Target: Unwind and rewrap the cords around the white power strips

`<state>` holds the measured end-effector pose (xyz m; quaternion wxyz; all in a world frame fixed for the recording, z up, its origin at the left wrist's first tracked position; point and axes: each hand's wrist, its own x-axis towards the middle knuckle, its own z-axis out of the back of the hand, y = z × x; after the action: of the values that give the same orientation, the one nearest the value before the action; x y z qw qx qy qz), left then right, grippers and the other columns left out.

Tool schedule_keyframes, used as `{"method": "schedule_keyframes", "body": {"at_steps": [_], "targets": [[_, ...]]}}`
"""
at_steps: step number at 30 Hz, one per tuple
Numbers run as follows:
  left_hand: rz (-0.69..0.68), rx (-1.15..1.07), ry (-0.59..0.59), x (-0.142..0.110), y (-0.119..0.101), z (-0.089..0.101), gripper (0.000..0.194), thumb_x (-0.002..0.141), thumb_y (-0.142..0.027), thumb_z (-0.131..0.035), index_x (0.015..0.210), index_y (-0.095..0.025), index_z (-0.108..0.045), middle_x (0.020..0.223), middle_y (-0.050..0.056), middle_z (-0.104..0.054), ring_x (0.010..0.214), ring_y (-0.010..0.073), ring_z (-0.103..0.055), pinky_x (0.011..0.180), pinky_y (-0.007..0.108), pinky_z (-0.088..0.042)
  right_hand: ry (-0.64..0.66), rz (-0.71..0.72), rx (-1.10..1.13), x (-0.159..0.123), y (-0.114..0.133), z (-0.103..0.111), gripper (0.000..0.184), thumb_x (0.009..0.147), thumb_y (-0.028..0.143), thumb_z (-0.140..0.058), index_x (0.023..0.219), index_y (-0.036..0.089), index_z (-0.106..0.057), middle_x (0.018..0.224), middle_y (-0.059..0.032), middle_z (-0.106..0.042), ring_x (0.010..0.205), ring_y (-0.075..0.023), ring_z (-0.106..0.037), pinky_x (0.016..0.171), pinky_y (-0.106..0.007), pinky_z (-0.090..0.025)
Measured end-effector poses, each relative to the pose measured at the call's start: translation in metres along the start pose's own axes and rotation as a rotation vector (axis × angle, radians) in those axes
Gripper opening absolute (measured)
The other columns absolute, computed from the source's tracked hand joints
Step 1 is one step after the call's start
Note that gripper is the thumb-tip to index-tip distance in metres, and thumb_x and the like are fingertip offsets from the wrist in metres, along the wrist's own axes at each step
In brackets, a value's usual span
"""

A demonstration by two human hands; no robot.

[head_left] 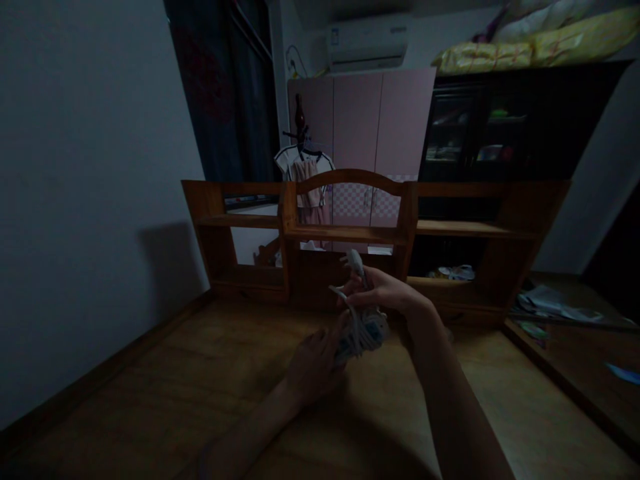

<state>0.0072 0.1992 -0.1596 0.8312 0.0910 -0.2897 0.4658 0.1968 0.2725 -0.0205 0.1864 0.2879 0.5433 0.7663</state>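
Observation:
My left hand [320, 357] is closed around the near end of what looks like a white and blue power strip [376, 328]. White cord [356, 331] is wound about its body in several loops. Above it, my right hand [377, 290] pinches the cord just below the plug [354, 259], whose prongs point left. A short bend of cord sticks out to the left of my right fingers. Both hands are over the wooden surface, in front of the shelf unit. Dim light and my fingers hide part of the strip.
A wooden shelf unit [347, 233] stands along the far edge of the wooden surface [200, 373]. A white wall [90, 200] borders the left. On the right are a wooden ledge [565, 373], plastic bags [555, 303] and a blue item [624, 373]. Behind stands a pink wardrobe [355, 127].

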Motion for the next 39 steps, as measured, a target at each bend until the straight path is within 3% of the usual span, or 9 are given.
{"method": "schedule_keyframes", "body": {"at_steps": [6,9,13,18,22,28,30,33,39], "targets": [[0.482,-0.344,-0.161,0.005,0.012,-0.008,0.083,0.086,-0.043,-0.054,0.149,-0.027,-0.003,0.144,0.013,-0.039,0.118,0.0306,-0.053,0.092,0.042,-0.046,-0.249,0.008,-0.111,-0.020,0.020,0.010,0.033,0.072,0.036,-0.074,0.083,0.016,-0.051,0.075,0.0010,-0.056,0.057,-0.0079,-0.051,0.048,-0.018,-0.038],[0.582,-0.446,-0.276,0.006,0.024,-0.013,0.081,0.087,-0.049,-0.051,0.149,-0.026,-0.005,0.147,0.014,-0.035,0.125,0.0304,-0.047,0.098,0.044,-0.042,-0.290,-0.051,-0.159,-0.022,0.021,0.014,0.031,0.077,0.041,-0.066,0.084,0.016,-0.049,0.062,0.0012,-0.056,0.044,-0.0069,-0.046,0.039,-0.017,-0.031],[0.526,-0.523,-0.363,0.008,0.027,-0.010,0.082,0.086,-0.047,-0.056,0.149,-0.028,-0.007,0.153,0.010,-0.024,0.137,0.0265,-0.030,0.109,0.044,-0.031,-0.441,0.042,-0.233,-0.011,0.012,0.019,0.025,0.081,0.039,-0.058,0.085,0.019,-0.043,0.058,0.0025,-0.055,0.041,-0.0103,-0.051,0.037,-0.019,-0.035],[0.334,-0.470,-0.312,0.007,0.017,0.000,0.082,0.086,-0.042,-0.057,0.149,-0.025,-0.006,0.152,0.011,-0.025,0.137,0.0260,-0.031,0.109,0.043,-0.033,-0.646,0.306,-0.260,0.002,0.008,0.021,0.019,0.082,0.034,-0.057,0.085,0.022,-0.043,0.068,0.0036,-0.051,0.046,-0.0102,-0.052,0.040,-0.021,-0.039],[0.120,-0.380,-0.181,0.005,0.013,0.003,0.082,0.085,-0.036,-0.056,0.149,-0.025,-0.006,0.153,0.008,-0.024,0.136,0.0239,-0.033,0.107,0.039,-0.037,-0.825,0.477,-0.418,-0.003,0.020,0.019,0.006,0.086,0.026,-0.051,0.089,0.021,-0.052,0.072,0.0009,-0.053,0.054,-0.0113,-0.050,0.049,-0.023,-0.042],[-0.244,-0.087,0.140,-0.003,0.007,-0.002,0.080,0.084,-0.032,-0.055,0.149,-0.032,-0.009,0.155,0.006,-0.017,0.126,0.0290,-0.045,0.098,0.044,-0.044,-0.989,0.686,-0.479,-0.014,0.038,0.013,0.020,0.088,0.023,-0.049,0.074,0.018,-0.063,0.093,-0.0052,-0.061,0.086,-0.0181,-0.059,0.072,-0.029,-0.050],[-0.256,-0.012,0.190,-0.004,0.001,-0.003,0.083,0.080,-0.031,-0.059,0.148,-0.036,-0.012,0.156,0.006,-0.010,0.121,0.0326,-0.049,0.092,0.047,-0.047,-0.980,0.719,-0.428,-0.014,0.041,0.011,0.022,0.088,0.025,-0.051,0.071,0.019,-0.063,0.098,-0.0052,-0.062,0.101,-0.0223,-0.058,0.083,-0.034,-0.050],[-0.176,0.025,0.202,-0.004,-0.006,-0.003,0.093,0.072,-0.024,-0.066,0.146,-0.040,-0.013,0.157,0.005,0.000,0.118,0.0337,-0.051,0.089,0.047,-0.049,-0.908,0.744,-0.260,-0.015,0.045,0.009,0.017,0.087,0.027,-0.055,0.074,0.020,-0.063,0.103,-0.0038,-0.062,0.106,-0.0242,-0.059,0.090,-0.040,-0.050],[0.097,-0.094,0.057,0.001,0.000,-0.003,0.087,0.076,-0.026,-0.062,0.147,-0.038,-0.012,0.156,0.003,-0.014,0.124,0.0295,-0.047,0.093,0.042,-0.047,-0.755,0.718,-0.044,-0.029,0.056,0.009,0.010,0.085,0.032,-0.057,0.082,0.023,-0.060,0.106,-0.0038,-0.062,0.098,-0.0235,-0.063,0.084,-0.039,-0.052]]}}
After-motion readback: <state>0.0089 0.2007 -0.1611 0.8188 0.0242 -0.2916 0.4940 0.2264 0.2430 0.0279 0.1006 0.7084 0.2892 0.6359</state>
